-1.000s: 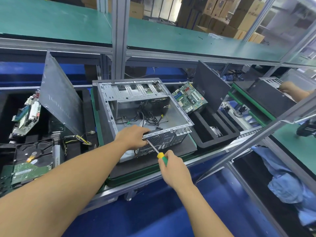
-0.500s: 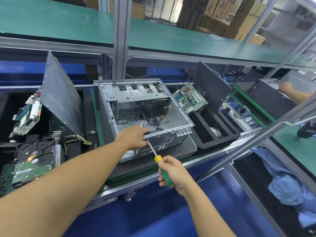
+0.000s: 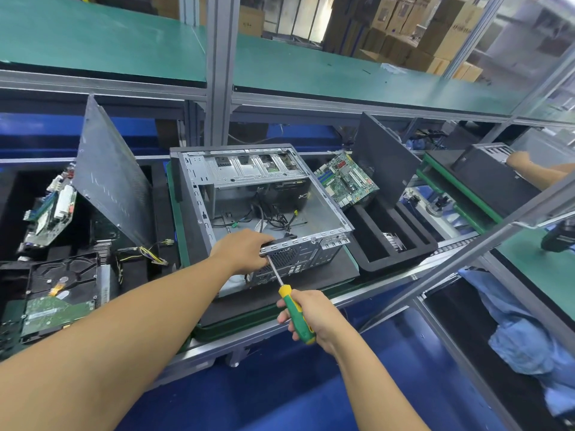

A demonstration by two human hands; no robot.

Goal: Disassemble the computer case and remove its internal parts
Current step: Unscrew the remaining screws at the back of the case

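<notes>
Fingers of the right hand [image 3: 314, 315] curl round the screwdriver [image 3: 292, 306], tip on the rear panel [image 3: 298, 256] at five o'clock from the left hand [image 3: 241, 250] gripping the central computer case [image 3: 314, 209]: apparently unscrewing it, next needing square, steady turns.

Open grey computer case [image 3: 249, 194], on its side, cables [image 3: 273, 217] inside

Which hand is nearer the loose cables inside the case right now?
Left. The left hand grips the case rim right beside the cables; the right hand holds the screwdriver farther back, outside the case.
</notes>
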